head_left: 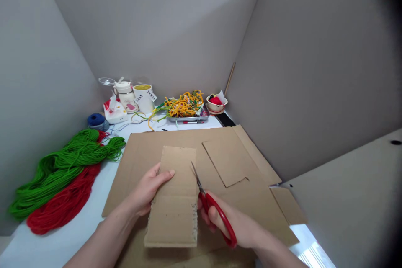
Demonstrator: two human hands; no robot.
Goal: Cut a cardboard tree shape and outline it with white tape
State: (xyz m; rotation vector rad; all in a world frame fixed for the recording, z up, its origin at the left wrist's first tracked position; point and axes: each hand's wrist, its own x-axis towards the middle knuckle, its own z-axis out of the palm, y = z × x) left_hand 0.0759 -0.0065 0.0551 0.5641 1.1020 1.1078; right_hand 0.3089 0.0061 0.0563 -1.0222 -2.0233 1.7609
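My left hand [153, 188] grips a long cardboard strip [176, 205] by its left edge, thumb on top and fingers underneath. The strip's sides are ragged in the lower half, and a crease runs across its middle. In my right hand [224, 217] is a pair of scissors [220, 213] with red handles. Their blades point up and away along the strip's right edge, the tip over its upper part; I cannot tell whether they touch it. Under both hands lies a large cardboard sheet [144, 146], with a cut outline at its right.
Green yarn [69, 155] and red yarn [69, 205] lie at the left near blue yarn [96, 120]. Along the back stand a bottle [127, 96], a white canister [144, 102], a tray [188, 119] of yellow yarn and a bowl [216, 106]. Grey partitions enclose the table.
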